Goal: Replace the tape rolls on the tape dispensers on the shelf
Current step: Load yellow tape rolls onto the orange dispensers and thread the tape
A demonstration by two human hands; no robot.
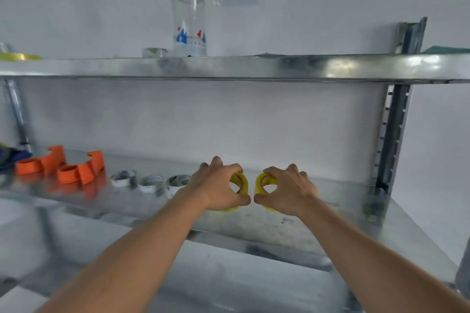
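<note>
Fingers of both hands curl over yellow tape rolls standing on the lower metal shelf (pixel 318 221): the left hand (pixel 218 185) grips one roll (pixel 240 181), the right hand (pixel 290 189) grips the other (pixel 264 181), thumbs almost meeting between them. At about nine o'clock from the hands sit three used white tape rolls (pixel 151 183) in a row, and farther that way two orange tape dispensers (pixel 81 171). Up at twelve o'clock, on the upper shelf (pixel 254 67), stands a clear water bottle (pixel 189 23) beside another tape roll (pixel 155 52).
</note>
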